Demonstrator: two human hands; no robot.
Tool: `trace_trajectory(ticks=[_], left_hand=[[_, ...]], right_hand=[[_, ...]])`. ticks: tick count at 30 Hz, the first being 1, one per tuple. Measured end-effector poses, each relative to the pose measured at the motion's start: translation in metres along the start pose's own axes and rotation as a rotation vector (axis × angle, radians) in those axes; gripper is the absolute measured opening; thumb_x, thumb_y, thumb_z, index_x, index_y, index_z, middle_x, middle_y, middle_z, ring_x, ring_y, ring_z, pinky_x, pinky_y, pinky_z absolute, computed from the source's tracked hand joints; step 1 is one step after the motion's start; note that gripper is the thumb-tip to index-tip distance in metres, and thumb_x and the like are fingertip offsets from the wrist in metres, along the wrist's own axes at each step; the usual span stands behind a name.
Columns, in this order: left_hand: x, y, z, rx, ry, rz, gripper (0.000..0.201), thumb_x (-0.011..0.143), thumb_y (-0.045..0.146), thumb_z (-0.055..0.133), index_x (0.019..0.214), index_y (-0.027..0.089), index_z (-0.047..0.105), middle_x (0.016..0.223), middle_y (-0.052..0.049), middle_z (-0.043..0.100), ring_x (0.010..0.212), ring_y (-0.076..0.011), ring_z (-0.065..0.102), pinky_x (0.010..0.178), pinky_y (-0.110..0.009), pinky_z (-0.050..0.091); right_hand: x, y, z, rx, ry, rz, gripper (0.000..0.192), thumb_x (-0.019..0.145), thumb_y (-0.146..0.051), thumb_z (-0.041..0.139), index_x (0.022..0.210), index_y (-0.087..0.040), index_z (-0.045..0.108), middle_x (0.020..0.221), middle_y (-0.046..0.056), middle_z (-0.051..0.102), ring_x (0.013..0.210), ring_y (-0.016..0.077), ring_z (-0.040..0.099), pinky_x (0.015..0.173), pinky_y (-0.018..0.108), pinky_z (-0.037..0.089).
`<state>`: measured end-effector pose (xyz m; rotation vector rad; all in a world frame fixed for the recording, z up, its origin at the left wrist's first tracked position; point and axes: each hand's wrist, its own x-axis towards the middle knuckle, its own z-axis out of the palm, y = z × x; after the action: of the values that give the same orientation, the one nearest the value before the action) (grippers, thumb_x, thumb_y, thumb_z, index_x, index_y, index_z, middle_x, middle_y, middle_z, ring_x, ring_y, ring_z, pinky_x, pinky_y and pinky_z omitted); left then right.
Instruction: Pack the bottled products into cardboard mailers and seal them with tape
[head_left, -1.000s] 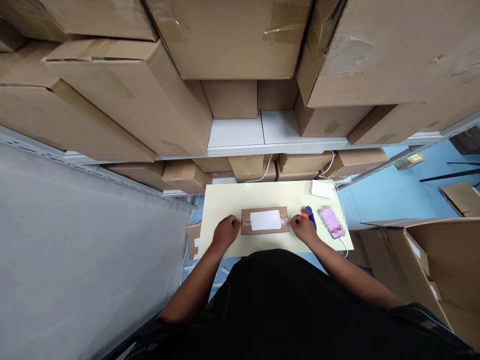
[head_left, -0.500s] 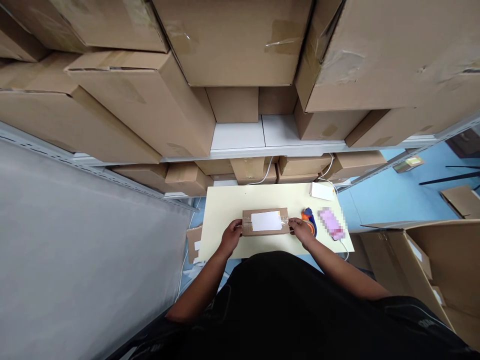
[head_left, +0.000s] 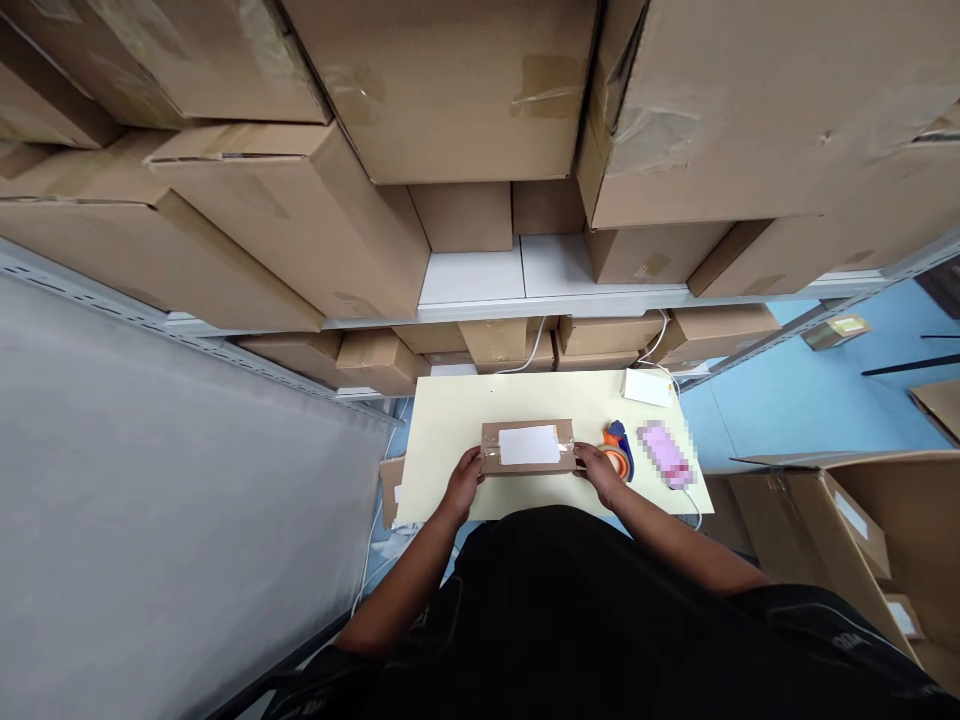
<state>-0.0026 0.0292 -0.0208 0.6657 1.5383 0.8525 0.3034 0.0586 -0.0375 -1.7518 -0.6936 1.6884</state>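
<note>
A small brown cardboard box (head_left: 491, 462) with a white label (head_left: 529, 445) on top and clear tape across its ends is held between my two hands over the pale yellow table (head_left: 450, 405). My left hand (head_left: 466, 478) grips its left end, fingers closed on the edge. At the right end my right hand (head_left: 596, 470) holds it the same way. Just beyond the right hand lies an orange and blue tape dispenser (head_left: 618, 448). Whether the box rests on the tabletop or is slightly raised, I cannot tell.
A pixelated pink phone-like object (head_left: 666, 454) with a white cable lies on the table's right, and a white stack of labels (head_left: 646, 387) at its back right. Shelves of cardboard boxes (head_left: 450, 90) rise behind. A large open carton (head_left: 795, 505) holding labelled boxes stands at right; a grey wall (head_left: 150, 500) at left.
The view has shifted slightly. Both hands keep hold of the cardboard box, which sits almost where it was, a touch to the left.
</note>
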Motion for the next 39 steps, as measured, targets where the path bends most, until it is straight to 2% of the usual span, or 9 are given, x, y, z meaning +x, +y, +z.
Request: trace_trajectory(ticks=[6, 13, 17, 21, 26, 30, 35, 39], left_hand=[[-0.02, 0.031, -0.005, 0.075, -0.036, 0.142, 0.058, 0.089, 0.06, 0.057, 0.135, 0.023, 0.061, 0.145, -0.012, 0.062, 0.131, -0.0307, 0.057, 0.101, -0.043, 0.051], [-0.022, 0.081, -0.032, 0.127, -0.229, 0.323, 0.063, 0.092, 0.059, 0.054, 0.145, 0.024, 0.056, 0.152, -0.011, 0.058, 0.131, -0.0288, 0.058, 0.096, -0.038, 0.054], [-0.022, 0.108, -0.037, 0.145, -0.331, 0.352, 0.061, 0.092, 0.057, 0.056, 0.144, 0.024, 0.058, 0.151, -0.01, 0.059, 0.131, -0.0297, 0.058, 0.096, -0.039, 0.052], [-0.026, 0.116, -0.021, 0.186, -0.408, 0.388, 0.058, 0.093, 0.057, 0.055, 0.143, 0.027, 0.06, 0.152, -0.009, 0.058, 0.131, -0.0306, 0.057, 0.099, -0.041, 0.05], [-0.039, 0.111, 0.025, 0.241, -0.524, 0.407, 0.058, 0.094, 0.058, 0.055, 0.143, 0.027, 0.06, 0.151, -0.01, 0.059, 0.132, -0.0311, 0.057, 0.099, -0.041, 0.05], [-0.058, 0.109, 0.077, 0.314, -0.63, 0.417, 0.061, 0.094, 0.06, 0.055, 0.145, 0.026, 0.058, 0.153, -0.01, 0.057, 0.132, -0.0301, 0.058, 0.098, -0.038, 0.051], [-0.096, 0.101, 0.163, 0.369, -0.735, 0.42, 0.064, 0.093, 0.062, 0.056, 0.145, 0.024, 0.058, 0.153, -0.011, 0.057, 0.133, -0.0298, 0.057, 0.099, -0.038, 0.05], [-0.134, 0.08, 0.242, 0.394, -0.782, 0.415, 0.067, 0.091, 0.063, 0.058, 0.144, 0.023, 0.059, 0.148, -0.011, 0.061, 0.132, -0.0309, 0.058, 0.098, -0.038, 0.051]], right_hand=[[-0.016, -0.028, 0.005, 0.027, 0.02, -0.103, 0.036, 0.082, -0.049, 0.068, 0.105, -0.022, 0.077, 0.112, 0.009, 0.076, 0.102, 0.0251, 0.069, 0.077, 0.032, 0.059], [-0.051, -0.062, 0.022, 0.085, 0.208, -0.298, 0.036, 0.083, -0.051, 0.065, 0.102, -0.023, 0.077, 0.118, 0.007, 0.074, 0.103, 0.0252, 0.067, 0.072, 0.029, 0.057], [-0.086, -0.062, 0.026, 0.159, 0.313, -0.316, 0.041, 0.082, -0.055, 0.065, 0.104, -0.022, 0.077, 0.113, 0.008, 0.075, 0.097, 0.0246, 0.068, 0.07, 0.03, 0.056], [-0.122, -0.05, 0.015, 0.224, 0.362, -0.314, 0.043, 0.082, -0.057, 0.066, 0.102, -0.021, 0.077, 0.102, 0.009, 0.076, 0.088, 0.0236, 0.068, 0.07, 0.031, 0.056], [-0.155, -0.023, -0.022, 0.297, 0.483, -0.347, 0.044, 0.08, -0.058, 0.066, 0.1, -0.02, 0.077, 0.095, 0.008, 0.076, 0.088, 0.0239, 0.067, 0.069, 0.03, 0.055], [-0.18, 0.002, -0.065, 0.376, 0.582, -0.349, 0.045, 0.079, -0.057, 0.066, 0.102, -0.019, 0.077, 0.101, 0.008, 0.076, 0.091, 0.0236, 0.067, 0.067, 0.028, 0.054], [-0.217, 0.042, -0.136, 0.443, 0.687, -0.369, 0.046, 0.079, -0.058, 0.064, 0.102, -0.02, 0.078, 0.104, 0.008, 0.076, 0.094, 0.024, 0.067, 0.066, 0.027, 0.054], [-0.249, 0.075, -0.207, 0.482, 0.753, -0.369, 0.045, 0.08, -0.055, 0.063, 0.103, -0.019, 0.079, 0.11, 0.008, 0.076, 0.096, 0.0238, 0.067, 0.067, 0.026, 0.054]])
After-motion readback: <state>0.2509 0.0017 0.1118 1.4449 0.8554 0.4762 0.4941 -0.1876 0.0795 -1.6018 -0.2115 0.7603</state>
